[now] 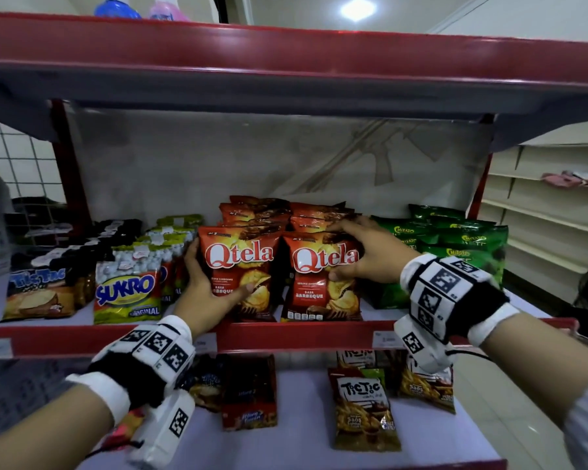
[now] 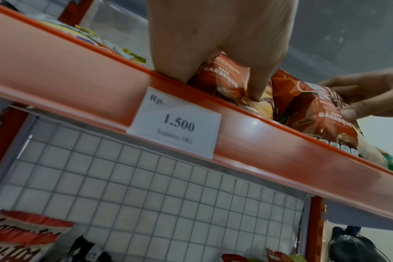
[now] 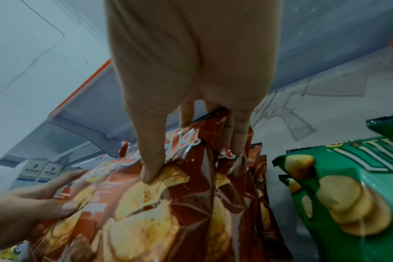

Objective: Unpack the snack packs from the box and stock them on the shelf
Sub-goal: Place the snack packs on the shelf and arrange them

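Two red Qtela barbeque packs stand upright side by side at the front of the middle shelf [image 1: 286,334]. My left hand [image 1: 207,283] grips the left Qtela pack [image 1: 241,266], thumb across its front, fingers behind its left edge. My right hand [image 1: 364,256] grips the right Qtela pack [image 1: 319,273], thumb on its front and fingers over its top edge. In the left wrist view the left pack [image 2: 222,79] sits under my thumb. In the right wrist view the right pack [image 3: 168,203] fills the lower middle. More Qtela packs [image 1: 286,212] stand in rows behind. No box is in view.
Sukro packs [image 1: 126,293] and Tic Tic packs [image 1: 38,293] stand left of the Qtela rows, green Chitato packs [image 1: 455,252] to the right. The upper shelf [image 1: 286,62] hangs close overhead. The lower shelf holds a few Tic Tic packs [image 1: 364,408]. A price tag [image 2: 175,122] clips the shelf lip.
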Tool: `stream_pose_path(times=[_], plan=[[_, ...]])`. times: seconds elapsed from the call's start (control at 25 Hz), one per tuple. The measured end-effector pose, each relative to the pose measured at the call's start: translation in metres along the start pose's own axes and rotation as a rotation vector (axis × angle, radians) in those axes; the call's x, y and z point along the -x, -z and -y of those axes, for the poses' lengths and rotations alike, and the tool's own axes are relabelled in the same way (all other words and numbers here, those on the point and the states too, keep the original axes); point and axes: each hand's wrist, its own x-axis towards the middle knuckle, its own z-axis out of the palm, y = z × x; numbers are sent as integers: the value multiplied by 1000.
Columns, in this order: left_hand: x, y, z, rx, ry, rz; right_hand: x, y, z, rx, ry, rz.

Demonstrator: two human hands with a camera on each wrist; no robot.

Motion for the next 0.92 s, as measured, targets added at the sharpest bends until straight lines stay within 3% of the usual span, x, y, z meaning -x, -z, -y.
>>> stream_pose_path(times=[0.28,0.56,0.76,0.92], plan=[[14,0,-6,-240,-152,-237,13,-2,10,46,-129,-25],[30,-12,-17,-342,-334,-330,34,12,28,124,-156,14],[28,-34,-40,-391,-488,-278,34,58,17,269,-115,31],[9,-48,-75,-406,-461,-199,11,85,9,292,-128,-3]])
